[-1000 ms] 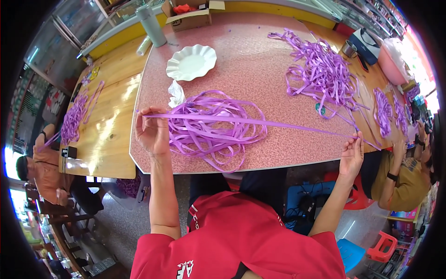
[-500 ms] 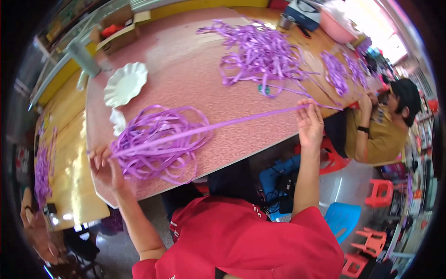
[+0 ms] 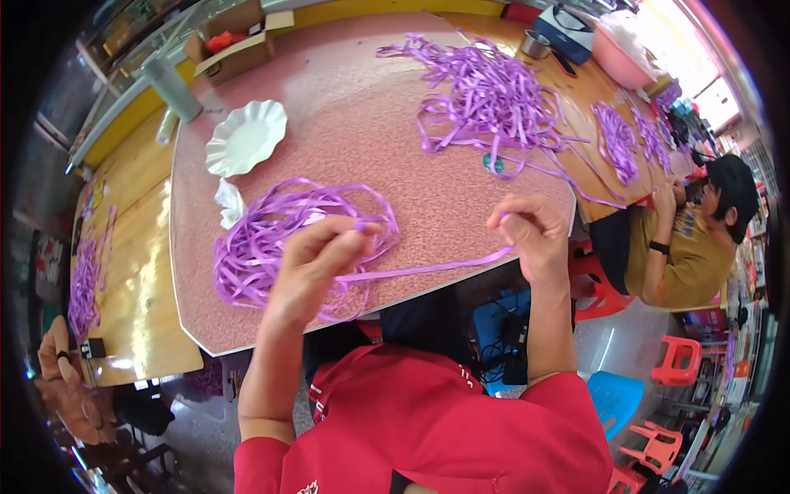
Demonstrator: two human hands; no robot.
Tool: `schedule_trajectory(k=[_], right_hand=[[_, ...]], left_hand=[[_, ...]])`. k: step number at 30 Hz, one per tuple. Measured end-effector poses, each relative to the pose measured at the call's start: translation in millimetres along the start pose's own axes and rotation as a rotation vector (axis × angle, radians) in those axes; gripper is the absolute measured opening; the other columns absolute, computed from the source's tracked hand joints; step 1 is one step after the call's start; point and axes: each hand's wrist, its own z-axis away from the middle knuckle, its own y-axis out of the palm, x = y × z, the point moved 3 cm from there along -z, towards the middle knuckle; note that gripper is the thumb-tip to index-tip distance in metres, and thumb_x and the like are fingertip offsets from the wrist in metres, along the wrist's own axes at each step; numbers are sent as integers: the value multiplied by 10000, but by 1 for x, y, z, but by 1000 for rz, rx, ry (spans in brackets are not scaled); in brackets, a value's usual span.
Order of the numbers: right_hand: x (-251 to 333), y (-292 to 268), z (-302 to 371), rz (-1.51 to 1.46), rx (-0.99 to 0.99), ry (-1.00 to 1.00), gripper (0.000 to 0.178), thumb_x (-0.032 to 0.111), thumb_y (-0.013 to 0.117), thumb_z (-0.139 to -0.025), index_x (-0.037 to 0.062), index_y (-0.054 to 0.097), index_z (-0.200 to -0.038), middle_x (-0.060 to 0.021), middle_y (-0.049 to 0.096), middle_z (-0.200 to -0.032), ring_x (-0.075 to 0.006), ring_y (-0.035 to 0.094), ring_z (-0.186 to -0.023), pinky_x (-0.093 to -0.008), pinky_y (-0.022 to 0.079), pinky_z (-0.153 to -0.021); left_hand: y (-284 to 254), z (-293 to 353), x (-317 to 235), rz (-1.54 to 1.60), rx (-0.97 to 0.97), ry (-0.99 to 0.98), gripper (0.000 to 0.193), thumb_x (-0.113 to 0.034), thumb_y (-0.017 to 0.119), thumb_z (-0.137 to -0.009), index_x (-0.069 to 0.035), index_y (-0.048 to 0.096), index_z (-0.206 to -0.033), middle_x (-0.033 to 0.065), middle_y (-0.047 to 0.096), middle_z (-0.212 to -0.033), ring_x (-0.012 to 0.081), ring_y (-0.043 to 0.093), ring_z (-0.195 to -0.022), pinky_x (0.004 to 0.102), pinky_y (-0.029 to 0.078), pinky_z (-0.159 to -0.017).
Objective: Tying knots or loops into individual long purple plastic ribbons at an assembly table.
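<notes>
My left hand (image 3: pixel 314 262) is raised over the near edge of a loose pile of purple ribbon (image 3: pixel 247 239). Its thumb and fingertips are pinched, with a bit of purple ribbon showing between them. To the right, my right hand (image 3: pixel 536 240) hovers above the pink tabletop (image 3: pixel 428 214), its fingers curled and pinching ribbon too. From it a ribbon strand (image 3: pixel 436 267) sags leftward and passes behind my left hand. A larger tangle of purple ribbon (image 3: pixel 494 95) lies farther back on the right, with one tail trailing toward the table's right edge.
A white scalloped dish (image 3: pixel 247 138) and crumpled tissue (image 3: pixel 230 203) lie left of the ribbon pile. Behind are a grey-green bottle (image 3: pixel 173 90), a cardboard box (image 3: pixel 239 53), a metal cup (image 3: pixel 535 44) and a pink basin (image 3: pixel 621 58). A co-worker (image 3: pixel 683 239) sits at right, near plastic stools (image 3: pixel 677 360).
The ribbon stretched taut between my widely spread hands has gone slack. My left hand has moved right and come closer to my right hand, which has lowered slightly and curled its fingers.
</notes>
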Motion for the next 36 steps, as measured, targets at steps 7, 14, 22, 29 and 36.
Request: schedule_trajectory(k=[7,14,22,29,36], right_hand=[[25,73,-19,255,313,-151,170,-65,708,-830,-10,705,-991,-99,686,-935,-129,637,-805,-235,490,-674],[16,82,-21,148,231,3,166,-76,723,-816,-1,718,-964,-82,680,-928,-130,638,-806,-235,497,-687],[16,89,-22,218,290,-30,161,-69,715,-824,6,725,-966,-82,670,-932,-126,635,-830,-234,495,-680],[11,94,-20,197,277,-8,168,-71,720,-818,11,727,-965,-77,668,-923,-117,629,-821,-230,486,-667],[20,98,-22,284,278,-43,178,-70,729,-808,25,727,-958,-64,657,-912,-100,620,-802,-212,472,-641]], left_hand=[[28,1,0,73,129,28,224,-209,657,-956,-28,695,-1082,-19,633,-900,62,551,-844,218,419,-760],[25,3,-5,-70,116,224,171,-95,682,-933,-4,693,-1077,7,616,-970,76,556,-883,224,443,-765],[20,6,-2,-210,65,247,131,-4,709,-879,8,699,-1009,19,582,-947,91,545,-882,240,443,-771],[23,11,-19,-522,5,424,102,12,735,-836,6,693,-929,25,574,-854,79,539,-743,226,424,-618],[26,14,-19,-491,-31,464,125,1,734,-842,14,679,-954,33,576,-852,89,554,-762,233,436,-623]])
